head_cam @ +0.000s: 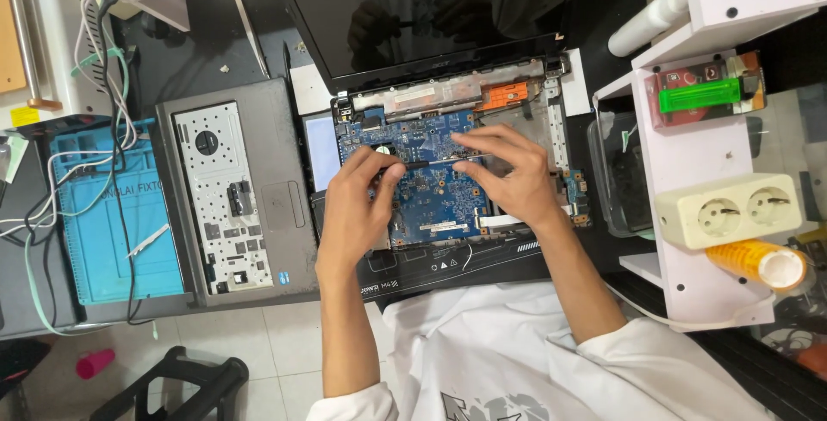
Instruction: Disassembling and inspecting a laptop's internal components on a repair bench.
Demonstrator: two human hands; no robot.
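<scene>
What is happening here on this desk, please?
A person is bent over an opened laptop whose blue circuit board lies exposed. The left hand pinches a thin dark tool held across the board, and the right hand rests its fingertips on the tool's other end. The laptop's grey top cover lies apart to the left, beside a blue mat. The dark screen stands open behind.

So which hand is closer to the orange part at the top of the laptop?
Right hand, just below the orange part. Left hand is lower, farther left on the blue board.
</scene>
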